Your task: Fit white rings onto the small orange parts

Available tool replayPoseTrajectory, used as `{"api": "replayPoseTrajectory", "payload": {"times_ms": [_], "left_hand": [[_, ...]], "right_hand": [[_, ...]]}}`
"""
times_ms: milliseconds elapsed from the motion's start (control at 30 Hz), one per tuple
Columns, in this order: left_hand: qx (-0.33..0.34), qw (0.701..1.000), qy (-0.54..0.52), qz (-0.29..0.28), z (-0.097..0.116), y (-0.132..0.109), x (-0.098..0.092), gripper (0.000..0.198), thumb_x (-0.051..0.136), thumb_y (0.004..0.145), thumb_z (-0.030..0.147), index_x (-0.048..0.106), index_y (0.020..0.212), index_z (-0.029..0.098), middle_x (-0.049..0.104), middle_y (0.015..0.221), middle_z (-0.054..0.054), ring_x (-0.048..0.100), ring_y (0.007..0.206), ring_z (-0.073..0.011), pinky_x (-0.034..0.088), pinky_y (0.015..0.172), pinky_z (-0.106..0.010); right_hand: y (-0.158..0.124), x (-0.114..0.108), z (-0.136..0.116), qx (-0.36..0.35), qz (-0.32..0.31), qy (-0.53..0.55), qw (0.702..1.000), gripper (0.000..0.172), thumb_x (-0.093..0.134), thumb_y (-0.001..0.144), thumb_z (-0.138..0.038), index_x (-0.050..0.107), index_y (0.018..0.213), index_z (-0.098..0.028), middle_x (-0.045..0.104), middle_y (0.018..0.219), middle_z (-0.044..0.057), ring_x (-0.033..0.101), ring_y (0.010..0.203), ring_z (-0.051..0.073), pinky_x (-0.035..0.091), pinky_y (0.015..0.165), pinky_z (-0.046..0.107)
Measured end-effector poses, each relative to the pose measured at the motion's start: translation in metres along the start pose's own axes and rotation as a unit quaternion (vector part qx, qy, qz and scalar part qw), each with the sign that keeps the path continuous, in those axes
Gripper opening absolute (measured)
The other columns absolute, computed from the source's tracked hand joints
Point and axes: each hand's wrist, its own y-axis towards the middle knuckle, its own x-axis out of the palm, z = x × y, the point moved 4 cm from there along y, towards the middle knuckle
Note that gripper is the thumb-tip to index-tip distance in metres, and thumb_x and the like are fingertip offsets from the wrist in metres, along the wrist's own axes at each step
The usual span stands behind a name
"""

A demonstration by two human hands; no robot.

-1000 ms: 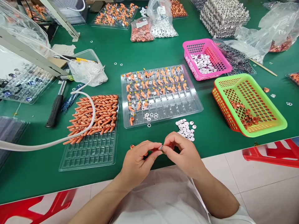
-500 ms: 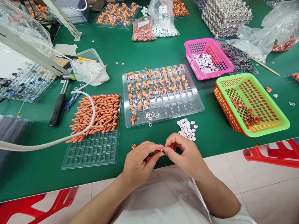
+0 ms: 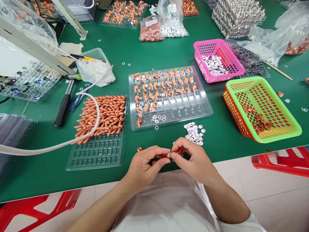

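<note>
At the table's front edge my left hand and my right hand meet fingertip to fingertip. Thumbs and index fingers of both pinch a small round part with a silvery rim; the fingers cover most of it. A loose copper-orange piece lies just left of my hands, and another peeks out under the left fingers. Beyond my right hand is a loose pile of white discs. Farther back, a clear compartment tray carries curved orange pieces and several thin white rings.
On the left, a second clear tray bears stacked orange tubes, crossed by a white hose. Beside it lies a hammer. A pink basket and a green basket stand right. Bagged parts sit behind.
Both hands keep their pinch on the small round part, which shows slightly more between the fingertips. The whole view has shifted a little.
</note>
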Motion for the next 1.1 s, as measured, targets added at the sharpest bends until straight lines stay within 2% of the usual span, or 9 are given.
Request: {"api": "replayPoseTrajectory", "payload": {"times_ms": [100,267,367,633,1100], "left_hand": [[0.028,0.999,0.012,0.019,0.0,-0.001,0.001,0.017,0.07,0.087,0.013,0.072,0.102,0.02,0.072,0.079,-0.001,0.065,0.065,-0.0106,0.05,0.056,-0.018],[0.072,0.994,0.064,0.051,0.002,-0.002,0.002,0.015,0.069,0.088,0.014,0.07,0.102,0.02,0.074,0.08,-0.001,0.067,0.07,-0.0121,0.052,0.063,-0.02],[0.083,0.993,0.071,0.05,0.003,-0.002,0.003,0.016,0.067,0.09,0.014,0.07,0.104,0.02,0.075,0.082,-0.002,0.068,0.073,-0.0129,0.053,0.065,-0.021],[0.09,0.994,0.052,0.034,0.003,0.0,0.002,0.018,0.065,0.091,0.013,0.07,0.107,0.02,0.077,0.085,-0.003,0.07,0.076,-0.0138,0.055,0.066,-0.022],[0.074,0.993,0.075,0.05,0.003,0.003,0.003,0.015,0.066,0.091,0.017,0.071,0.104,0.021,0.075,0.08,-0.002,0.069,0.071,-0.0133,0.054,0.064,-0.022]], "right_hand": [[-0.001,0.002,0.001,-0.013,0.02,-0.001,1.0,0.005,0.061,0.088,-0.019,0.061,0.085,-0.022,0.064,0.082,-0.001,0.059,0.073,0.013,0.047,0.062,0.025],[-0.008,0.007,-0.002,-0.131,0.082,-0.042,0.987,0.012,0.058,0.089,-0.013,0.063,0.084,-0.023,0.061,0.081,0.001,0.059,0.075,0.016,0.048,0.064,0.028],[-0.01,0.008,-0.002,-0.171,0.109,-0.063,0.977,0.015,0.058,0.088,-0.01,0.062,0.087,-0.024,0.062,0.083,0.002,0.06,0.08,0.017,0.049,0.067,0.03],[-0.01,0.003,-0.003,-0.157,0.089,-0.064,0.982,0.016,0.058,0.089,-0.009,0.065,0.087,-0.024,0.062,0.085,0.002,0.059,0.076,0.016,0.047,0.063,0.029],[-0.006,0.004,0.003,-0.098,0.122,-0.048,0.987,0.009,0.061,0.088,-0.017,0.062,0.082,-0.024,0.065,0.082,0.002,0.06,0.074,0.016,0.048,0.064,0.029]]}}
